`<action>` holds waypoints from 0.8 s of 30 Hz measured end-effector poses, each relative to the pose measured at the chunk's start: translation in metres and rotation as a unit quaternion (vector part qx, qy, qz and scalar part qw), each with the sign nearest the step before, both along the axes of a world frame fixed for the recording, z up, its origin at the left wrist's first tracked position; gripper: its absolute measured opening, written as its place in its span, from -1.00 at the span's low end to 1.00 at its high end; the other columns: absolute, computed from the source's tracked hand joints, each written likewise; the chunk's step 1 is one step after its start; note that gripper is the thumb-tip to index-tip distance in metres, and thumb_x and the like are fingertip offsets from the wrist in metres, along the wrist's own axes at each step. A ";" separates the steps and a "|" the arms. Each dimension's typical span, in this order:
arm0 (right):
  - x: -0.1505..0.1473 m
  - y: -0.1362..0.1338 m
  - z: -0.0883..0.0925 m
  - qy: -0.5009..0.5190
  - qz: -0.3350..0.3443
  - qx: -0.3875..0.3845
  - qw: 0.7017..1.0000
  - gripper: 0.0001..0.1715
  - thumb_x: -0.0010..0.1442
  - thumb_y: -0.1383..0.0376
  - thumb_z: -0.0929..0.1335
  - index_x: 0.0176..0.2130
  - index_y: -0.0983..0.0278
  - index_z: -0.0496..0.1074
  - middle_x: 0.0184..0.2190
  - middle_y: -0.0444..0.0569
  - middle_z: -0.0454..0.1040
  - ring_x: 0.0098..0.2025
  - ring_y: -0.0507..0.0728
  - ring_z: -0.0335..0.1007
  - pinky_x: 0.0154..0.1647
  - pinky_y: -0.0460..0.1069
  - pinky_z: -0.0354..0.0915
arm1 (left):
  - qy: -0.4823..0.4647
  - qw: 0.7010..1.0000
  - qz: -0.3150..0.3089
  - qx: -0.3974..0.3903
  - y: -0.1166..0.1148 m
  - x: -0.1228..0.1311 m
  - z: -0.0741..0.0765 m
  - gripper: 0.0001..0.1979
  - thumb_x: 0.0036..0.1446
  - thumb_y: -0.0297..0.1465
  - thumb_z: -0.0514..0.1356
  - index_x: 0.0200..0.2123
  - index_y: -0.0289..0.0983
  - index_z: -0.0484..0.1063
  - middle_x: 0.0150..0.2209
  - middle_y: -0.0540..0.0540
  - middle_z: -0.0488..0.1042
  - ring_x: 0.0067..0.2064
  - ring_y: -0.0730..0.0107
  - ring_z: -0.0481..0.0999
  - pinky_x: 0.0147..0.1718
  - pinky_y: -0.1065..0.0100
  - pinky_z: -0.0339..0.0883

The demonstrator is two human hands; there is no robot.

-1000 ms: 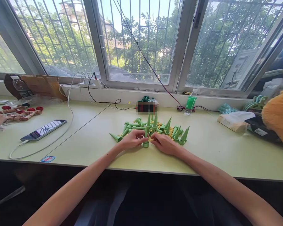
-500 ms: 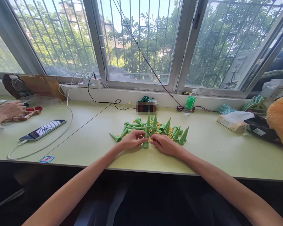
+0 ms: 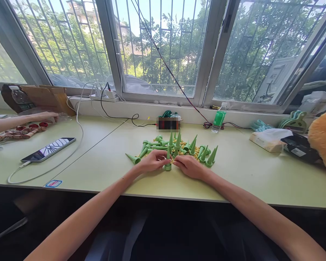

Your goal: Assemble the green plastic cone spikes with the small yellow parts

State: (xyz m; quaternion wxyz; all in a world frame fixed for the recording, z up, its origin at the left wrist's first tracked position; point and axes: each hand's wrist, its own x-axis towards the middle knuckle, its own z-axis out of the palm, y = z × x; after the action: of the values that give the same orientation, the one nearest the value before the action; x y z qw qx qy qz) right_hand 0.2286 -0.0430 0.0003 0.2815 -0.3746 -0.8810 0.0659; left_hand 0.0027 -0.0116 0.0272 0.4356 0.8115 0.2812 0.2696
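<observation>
My left hand [image 3: 152, 161] pinches an upright green cone spike [image 3: 167, 161] that stands on the pale green table [image 3: 111, 170]. My right hand [image 3: 189, 166] is closed beside it, its fingertips holding a small yellow piece [image 3: 173, 162] against the cone's side. Just behind both hands lies a heap of several green cone spikes [image 3: 176, 145], some upright, some on their sides, mixed with small yellow pieces [image 3: 196, 151].
A phone [image 3: 49, 149] on a white cable lies at the left. Another person's hand [image 3: 45, 116] reaches over red and wooden parts [image 3: 19, 131] at the far left. A green bottle [image 3: 219, 119], a tissue pack [image 3: 268, 139] and an orange plush [image 3: 324, 136] stand right.
My hands and the cone stay put. The other person's hand at the far left has reached further right along the table toward the cardboard box.
</observation>
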 end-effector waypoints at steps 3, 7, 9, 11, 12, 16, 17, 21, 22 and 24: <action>0.000 0.000 -0.001 0.025 -0.004 -0.007 1.000 -0.92 0.37 0.27 0.33 -0.18 0.24 0.36 -0.36 -0.10 0.49 -0.36 0.07 0.38 -0.32 -0.07 0.17 | 0.000 1.000 0.000 -0.002 0.002 -0.001 -0.002 -0.68 0.20 -0.16 0.24 -0.25 -0.34 0.51 -0.47 0.01 0.34 -0.51 0.53 0.28 -0.57 0.48 0.14; 0.000 0.001 -0.002 0.029 0.008 0.006 1.000 -0.92 0.37 0.30 0.32 -0.24 0.24 0.34 -0.34 -0.08 0.48 -0.34 0.08 0.37 -0.30 -0.06 0.19 | 0.002 1.000 0.001 -0.006 0.003 -0.002 -0.004 -0.67 0.21 -0.14 0.22 -0.24 -0.34 0.51 -0.49 0.02 0.32 -0.52 0.53 0.27 -0.58 0.48 0.12; 0.001 0.002 -0.003 0.025 0.020 0.015 0.999 -0.87 0.39 0.30 0.29 -0.26 0.24 0.34 -0.33 -0.07 0.48 -0.32 0.08 0.37 -0.29 -0.06 0.18 | 0.003 1.000 0.002 -0.005 0.002 -0.002 -0.003 -0.68 0.20 -0.16 0.23 -0.24 -0.33 0.51 -0.51 0.03 0.31 -0.53 0.53 0.26 -0.58 0.48 0.10; 0.001 0.002 -0.004 0.018 0.027 0.021 0.999 -0.82 0.41 0.28 0.27 -0.29 0.24 0.33 -0.35 -0.07 0.47 -0.34 0.08 0.36 -0.30 -0.07 0.16 | 0.004 1.000 0.002 -0.002 0.001 -0.001 -0.002 -0.70 0.19 -0.17 0.25 -0.23 -0.33 0.51 -0.53 0.04 0.31 -0.54 0.54 0.24 -0.59 0.49 0.08; 0.002 0.002 -0.004 0.013 0.028 0.024 0.999 -0.79 0.42 0.28 0.26 -0.30 0.24 0.32 -0.36 -0.07 0.47 -0.36 0.07 0.36 -0.31 -0.07 0.14 | 0.006 1.000 0.001 -0.002 0.001 -0.001 -0.002 -0.70 0.18 -0.18 0.25 -0.22 -0.33 0.52 -0.53 0.04 0.32 -0.55 0.55 0.23 -0.59 0.49 0.08; 0.002 0.002 -0.005 -0.011 0.022 0.036 0.999 -0.68 0.45 0.24 0.22 -0.37 0.25 0.31 -0.44 -0.08 0.43 -0.43 0.05 0.31 -0.37 -0.06 0.06 | 0.013 1.000 -0.001 -0.009 0.002 -0.001 -0.004 -0.69 0.17 -0.19 0.25 -0.20 -0.32 0.52 -0.52 0.03 0.35 -0.54 0.54 0.24 -0.58 0.49 0.09; 0.002 0.002 -0.005 -0.015 0.021 0.038 0.999 -0.65 0.45 0.24 0.21 -0.38 0.25 0.31 -0.45 -0.09 0.42 -0.44 0.05 0.30 -0.38 -0.06 0.06 | 0.013 1.000 0.000 -0.010 0.002 -0.001 -0.004 -0.69 0.17 -0.18 0.25 -0.20 -0.33 0.52 -0.52 0.02 0.36 -0.54 0.54 0.24 -0.58 0.49 0.10; 0.002 0.003 -0.005 -0.008 0.017 0.038 0.999 -0.63 0.46 0.22 0.21 -0.39 0.26 0.34 -0.45 -0.09 0.43 -0.43 0.04 0.31 -0.36 -0.06 0.09 | 0.010 1.000 0.005 -0.006 0.002 -0.001 -0.003 -0.68 0.18 -0.17 0.25 -0.19 -0.33 0.52 -0.53 0.03 0.32 -0.54 0.53 0.25 -0.57 0.49 0.11; 0.002 0.003 -0.005 0.000 0.014 0.035 0.999 -0.65 0.45 0.21 0.23 -0.37 0.26 0.36 -0.44 -0.08 0.44 -0.41 0.05 0.33 -0.35 -0.06 0.11 | 0.007 1.000 0.005 -0.006 0.001 -0.001 -0.002 -0.67 0.18 -0.16 0.24 -0.19 -0.33 0.52 -0.53 0.04 0.31 -0.53 0.53 0.25 -0.57 0.49 0.12; 0.002 0.003 -0.005 0.022 0.009 0.027 0.999 -0.76 0.42 0.20 0.27 -0.27 0.25 0.39 -0.38 -0.08 0.48 -0.37 0.06 0.36 -0.32 -0.06 0.16 | 0.000 1.000 0.007 -0.010 0.001 -0.001 -0.001 -0.66 0.19 -0.14 0.23 -0.20 -0.33 0.51 -0.52 0.04 0.30 -0.53 0.53 0.26 -0.57 0.49 0.13</action>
State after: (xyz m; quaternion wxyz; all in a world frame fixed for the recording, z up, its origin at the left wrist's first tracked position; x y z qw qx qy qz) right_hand 0.2310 -0.0397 -0.0046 0.3107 -0.3575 -0.8791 0.0527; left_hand 0.0020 -0.0110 0.0260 0.4414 0.8053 0.2896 0.2697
